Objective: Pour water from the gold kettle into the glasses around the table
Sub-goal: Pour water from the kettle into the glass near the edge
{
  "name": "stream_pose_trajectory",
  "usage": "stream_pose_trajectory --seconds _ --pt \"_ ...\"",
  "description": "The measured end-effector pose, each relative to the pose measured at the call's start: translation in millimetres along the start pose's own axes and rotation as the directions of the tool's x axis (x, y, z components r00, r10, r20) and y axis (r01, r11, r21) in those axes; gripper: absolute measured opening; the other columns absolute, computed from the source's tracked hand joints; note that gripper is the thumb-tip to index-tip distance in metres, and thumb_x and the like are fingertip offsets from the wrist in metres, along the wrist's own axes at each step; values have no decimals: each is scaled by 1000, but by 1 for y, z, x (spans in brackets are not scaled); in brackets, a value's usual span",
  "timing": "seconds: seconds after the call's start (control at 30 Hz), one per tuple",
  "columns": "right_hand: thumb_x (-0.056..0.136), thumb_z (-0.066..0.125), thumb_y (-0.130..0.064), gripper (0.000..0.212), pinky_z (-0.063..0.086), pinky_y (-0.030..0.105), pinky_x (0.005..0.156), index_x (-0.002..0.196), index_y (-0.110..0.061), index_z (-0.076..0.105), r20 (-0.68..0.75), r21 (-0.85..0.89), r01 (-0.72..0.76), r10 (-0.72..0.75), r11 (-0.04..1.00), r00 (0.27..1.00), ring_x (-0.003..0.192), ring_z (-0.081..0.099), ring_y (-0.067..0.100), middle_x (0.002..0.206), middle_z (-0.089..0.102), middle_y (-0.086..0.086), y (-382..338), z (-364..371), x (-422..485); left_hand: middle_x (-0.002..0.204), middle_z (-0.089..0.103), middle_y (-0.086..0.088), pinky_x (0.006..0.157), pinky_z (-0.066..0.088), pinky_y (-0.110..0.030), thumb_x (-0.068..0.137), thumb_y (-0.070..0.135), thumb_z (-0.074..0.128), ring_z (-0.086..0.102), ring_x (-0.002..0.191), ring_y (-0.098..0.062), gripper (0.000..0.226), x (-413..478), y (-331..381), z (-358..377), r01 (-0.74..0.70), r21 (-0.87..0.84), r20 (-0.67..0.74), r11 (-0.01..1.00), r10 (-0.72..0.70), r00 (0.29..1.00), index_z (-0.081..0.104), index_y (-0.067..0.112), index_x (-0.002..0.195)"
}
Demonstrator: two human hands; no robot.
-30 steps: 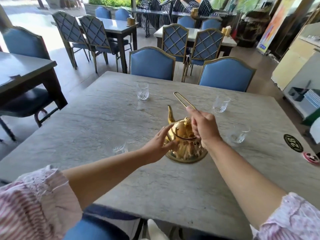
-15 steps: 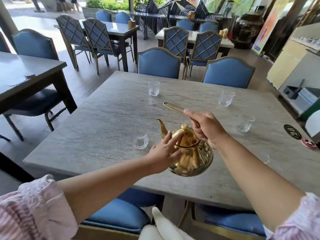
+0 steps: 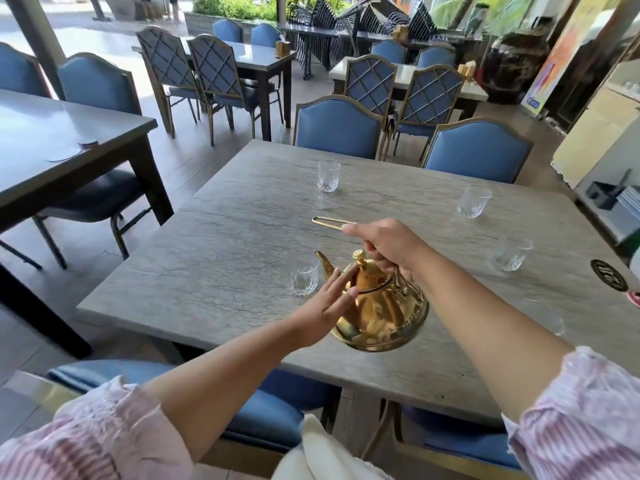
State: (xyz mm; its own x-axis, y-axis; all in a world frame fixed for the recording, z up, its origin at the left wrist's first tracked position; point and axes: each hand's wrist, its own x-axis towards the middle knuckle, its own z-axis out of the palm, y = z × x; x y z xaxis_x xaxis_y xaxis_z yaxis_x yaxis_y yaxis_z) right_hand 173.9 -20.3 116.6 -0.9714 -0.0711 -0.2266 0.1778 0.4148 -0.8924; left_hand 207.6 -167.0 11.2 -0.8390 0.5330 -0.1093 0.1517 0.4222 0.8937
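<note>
The gold kettle point(image 3: 379, 311) hangs above the near part of the grey stone table point(image 3: 221, 265), tilted left with its spout just over a clear glass point(image 3: 305, 278). My right hand point(image 3: 384, 245) is shut on the kettle's long wire handle. My left hand point(image 3: 327, 308) rests flat with fingers spread against the lid and body. Other clear glasses stand at the far middle point(image 3: 328, 175), far right point(image 3: 473, 201) and right point(image 3: 511, 252); one more glass point(image 3: 550, 322) shows faintly beside my right forearm.
Blue chairs stand at the far side point(image 3: 337, 128) point(image 3: 476, 150) and at the near edge point(image 3: 266, 417). A dark table point(image 3: 52, 133) is at the left. A round black number disc point(image 3: 608, 279) lies at the table's right edge.
The kettle has been lifted off the table and swung left toward the near-left glass, tilting its spout down. My view has pulled back from the table.
</note>
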Motion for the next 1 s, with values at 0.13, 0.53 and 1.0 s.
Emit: stream_pose_trajectory --seconds 0.13,0.53,1.0 --pt "85 64 -41 46 19 18 36 53 -18 40 49 -60 -44 47 997 998 32 21 10 41 31 -5 -4 1 9 160 -8 2 117 -1 -39 88 64 26 -14 144 -11 63 1 -7 0 -7 4 45 1000 7 999 0 50 144" --pt "86 62 -45 49 19 20 41 53 -19 38 106 -202 -107 130 973 986 32 20 9 38 29 -7 -16 5 23 159 -7 7 118 -1 -38 80 74 25 -12 144 -8 69 5 -11 2 -17 -61 43 998 20 999 -2 55 140" --pt "88 60 -45 47 19 17 39 55 -18 39 152 -275 -117 164 954 975 31 21 8 37 29 -7 -25 6 26 160 -6 7 119 0 -42 84 70 26 -13 144 -5 66 4 -9 4 -19 -101 18 995 21 1000 -2 54 141"
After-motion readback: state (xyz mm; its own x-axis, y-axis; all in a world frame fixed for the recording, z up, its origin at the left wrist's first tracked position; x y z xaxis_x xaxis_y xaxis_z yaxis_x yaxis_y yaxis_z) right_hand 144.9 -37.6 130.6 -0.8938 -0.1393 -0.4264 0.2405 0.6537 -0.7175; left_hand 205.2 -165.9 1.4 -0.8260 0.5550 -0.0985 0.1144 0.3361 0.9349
